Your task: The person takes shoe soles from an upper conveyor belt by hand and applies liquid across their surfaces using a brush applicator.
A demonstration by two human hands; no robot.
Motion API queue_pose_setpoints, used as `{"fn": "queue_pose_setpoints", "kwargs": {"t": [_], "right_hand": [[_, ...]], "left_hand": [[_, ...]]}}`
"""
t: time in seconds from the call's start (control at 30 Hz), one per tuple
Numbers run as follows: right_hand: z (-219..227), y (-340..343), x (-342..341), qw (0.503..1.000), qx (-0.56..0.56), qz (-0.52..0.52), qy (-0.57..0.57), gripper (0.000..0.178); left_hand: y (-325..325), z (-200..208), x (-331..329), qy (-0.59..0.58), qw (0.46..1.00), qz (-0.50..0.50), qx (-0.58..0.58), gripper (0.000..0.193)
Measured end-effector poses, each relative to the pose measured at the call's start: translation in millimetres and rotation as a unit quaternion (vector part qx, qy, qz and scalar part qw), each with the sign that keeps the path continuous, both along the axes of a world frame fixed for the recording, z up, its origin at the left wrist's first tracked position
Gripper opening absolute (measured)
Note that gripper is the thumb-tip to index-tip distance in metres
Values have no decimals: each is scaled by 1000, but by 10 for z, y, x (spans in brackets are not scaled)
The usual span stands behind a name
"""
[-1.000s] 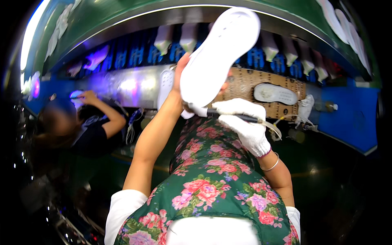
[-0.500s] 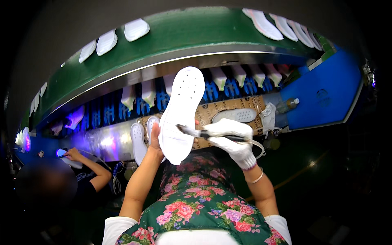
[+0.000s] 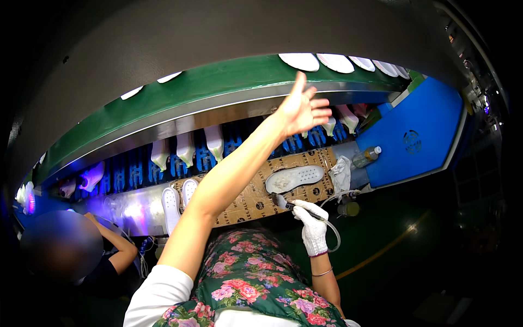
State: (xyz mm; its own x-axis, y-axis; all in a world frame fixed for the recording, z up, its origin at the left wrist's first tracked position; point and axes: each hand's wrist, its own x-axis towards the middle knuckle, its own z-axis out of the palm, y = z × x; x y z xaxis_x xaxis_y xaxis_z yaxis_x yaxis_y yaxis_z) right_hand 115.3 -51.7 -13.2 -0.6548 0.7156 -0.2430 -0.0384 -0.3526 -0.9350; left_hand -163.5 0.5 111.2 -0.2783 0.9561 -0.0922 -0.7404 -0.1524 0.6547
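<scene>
My bare left hand [image 3: 302, 111] reaches far forward with its fingers spread and nothing in them. It is just below a white shoe sole [image 3: 299, 61] on the green conveyor belt [image 3: 234, 75], apart from it as far as I can see. In a white knit glove, my right hand [image 3: 314, 231] is closed around a dark-handled brush [image 3: 280, 201] with a thin clear tube trailing from it. The bristles are over the cardboard [image 3: 245, 204], beside the tip of a greyish perforated sole [image 3: 295, 178] lying there.
White-and-green shoe parts [image 3: 185, 150] hang in a row above blue clamps [image 3: 155, 171]. Two white soles [image 3: 170, 207] lie left on the bench. A clear bottle [image 3: 368, 156] and crumpled white cloth [image 3: 341, 171] sit by the blue panel [image 3: 419, 131]. Another person's arm [image 3: 117, 245] is at the left.
The white sole that my left hand held is out of that hand, which has swung forward and right toward the belt. My right hand has lowered the brush to the cardboard.
</scene>
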Motion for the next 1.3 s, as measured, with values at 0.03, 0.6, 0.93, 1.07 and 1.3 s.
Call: {"fn": "queue_pose_setpoints", "kwargs": {"t": [0.03,0.6,0.93,1.07,1.3], "right_hand": [[-62,-31,10,1000,-16,-4,3,21],[-90,-251,-732,988,-104,107,25,24],[779,-451,-1001,958,-140,181,174,24],[1078,-816,-988,937,-83,298,162,23],[1022,-980,-1007,914,85,383,107,22]], "left_hand": [[-100,-18,35,69,997,-40,-16,103],[-3727,-50,-1162,561,629,530,-91,28],[-4605,-184,204,372,633,656,-174,33],[-4140,-735,552,230,828,471,-200,35],[-3475,-1566,1431,-153,902,394,-86,76]]}}
